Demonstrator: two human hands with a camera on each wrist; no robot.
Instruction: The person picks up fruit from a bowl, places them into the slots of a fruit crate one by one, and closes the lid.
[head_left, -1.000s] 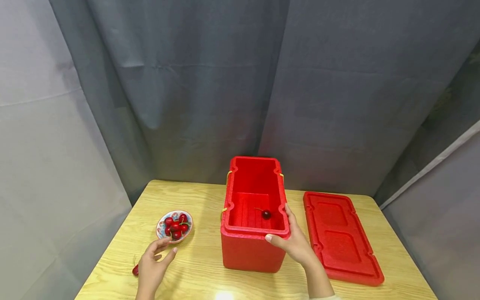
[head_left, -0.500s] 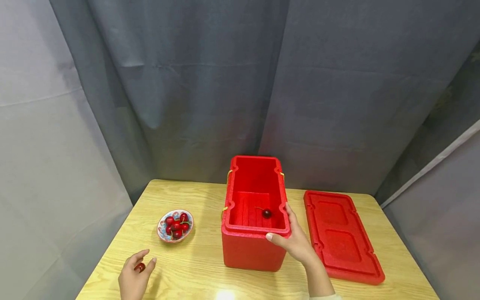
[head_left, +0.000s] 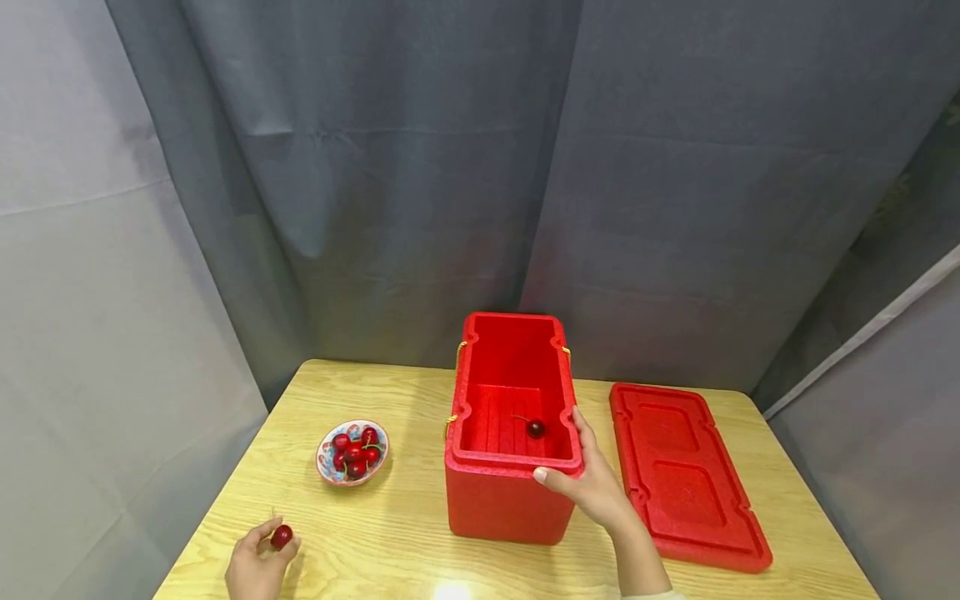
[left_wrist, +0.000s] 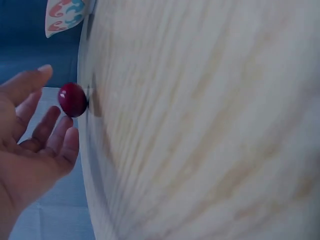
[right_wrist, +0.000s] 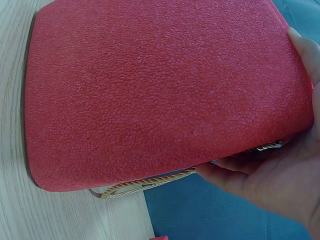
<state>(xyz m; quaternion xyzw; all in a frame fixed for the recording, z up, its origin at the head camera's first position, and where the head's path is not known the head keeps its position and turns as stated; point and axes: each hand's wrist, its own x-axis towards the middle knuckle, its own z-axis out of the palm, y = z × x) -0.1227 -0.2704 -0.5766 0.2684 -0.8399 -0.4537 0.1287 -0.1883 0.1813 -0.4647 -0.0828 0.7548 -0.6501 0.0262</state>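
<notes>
On the table at the front left lies a dark red cherry (head_left: 282, 537). My left hand (head_left: 257, 567) is right behind it, thumb and index finger to either side. In the left wrist view the cherry (left_wrist: 73, 100) stands beside the parted fingertips, with no grip on it visible. My right hand (head_left: 596, 492) holds the near right corner of a red foam box (head_left: 506, 508), its thumb on the front rim and its fingers along the side. Inside the lidless box rests another cherry (head_left: 535, 428). In the right wrist view the box wall (right_wrist: 160, 90) hides the inside.
A small patterned bowl (head_left: 324, 472) with several cherries stands behind my left hand. The red lid (head_left: 686, 492) lies flat to the right of the box. Yellow cord (head_left: 450, 421) runs along the box's sides. A grey curtain (head_left: 420, 183) hangs behind the table (head_left: 408, 400).
My left hand has moved left and toward me, away from the bowl to the loose cherry, and its thumb and index finger have drawn nearer around it. The right hand stays on the box.
</notes>
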